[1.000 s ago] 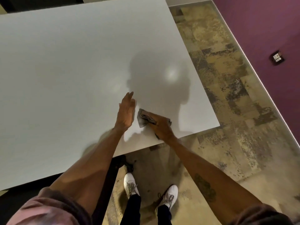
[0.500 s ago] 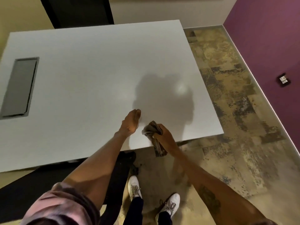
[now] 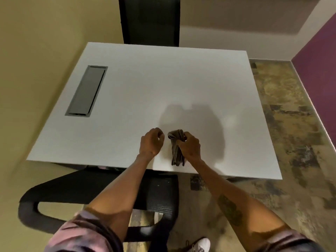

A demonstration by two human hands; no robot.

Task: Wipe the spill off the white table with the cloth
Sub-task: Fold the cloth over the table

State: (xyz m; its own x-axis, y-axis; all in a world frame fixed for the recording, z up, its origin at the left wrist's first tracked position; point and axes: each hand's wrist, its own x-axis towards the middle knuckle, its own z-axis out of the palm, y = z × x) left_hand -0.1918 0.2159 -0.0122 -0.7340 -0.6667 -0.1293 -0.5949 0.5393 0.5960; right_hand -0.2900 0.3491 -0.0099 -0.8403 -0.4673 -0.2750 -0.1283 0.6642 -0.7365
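— Where is the cloth [image 3: 176, 148] just now?

— In the right hand [image 3: 190, 146], above the near edge of the white table [image 3: 145, 91]. The fingers are curled tight round its upper part, so the folded grey-brown bundle bulges out past the fingertips and hangs down below the knuckles toward the table edge. Whether its lower end touches the top, I cannot tell.

— And the left hand [image 3: 151, 141]?

— Just beside the cloth, on the thumb side of the right hand, not touching it. Its fingers are bent inward into a loose fist and hold nothing.

— What else is there?

— A grey recessed cable tray [image 3: 85, 90] set into the table, well beyond the left fingertips and off to their outer side. A black chair [image 3: 101, 193] stands under the forearms, another black chair back [image 3: 149, 20] beyond the far edge. No spill shows on the surface.
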